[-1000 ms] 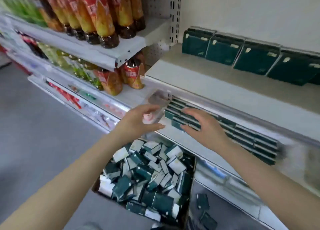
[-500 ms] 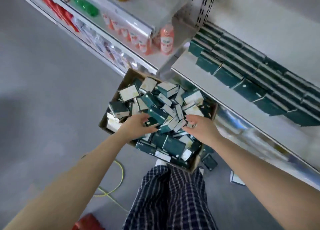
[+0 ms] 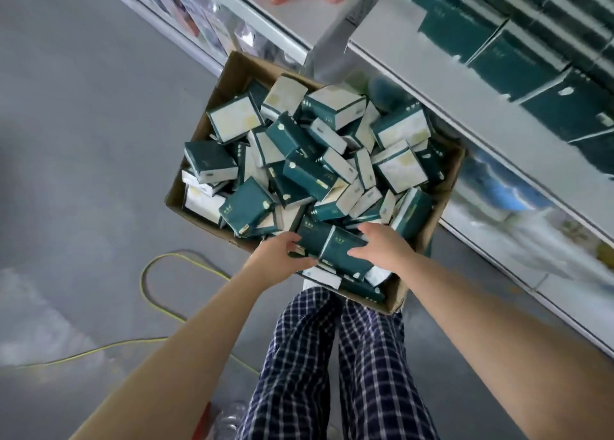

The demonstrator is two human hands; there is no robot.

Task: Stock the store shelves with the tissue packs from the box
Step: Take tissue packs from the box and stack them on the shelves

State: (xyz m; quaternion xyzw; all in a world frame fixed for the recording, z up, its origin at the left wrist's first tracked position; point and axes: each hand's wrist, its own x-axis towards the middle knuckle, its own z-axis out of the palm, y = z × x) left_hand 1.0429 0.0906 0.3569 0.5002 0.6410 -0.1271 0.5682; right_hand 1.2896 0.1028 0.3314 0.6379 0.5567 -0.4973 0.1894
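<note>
On the floor below the store shelf, the cardboard box sits heaped close to its rim with loose tissue packs, green and white, lying at every angle. My left hand and right hand curl round the two ends of a pair of packs lying side by side at the box's near edge. Stocked rows of the same green packs line the shelf to my right, yet judging by the heap, most of the stocking is left to do.
</note>
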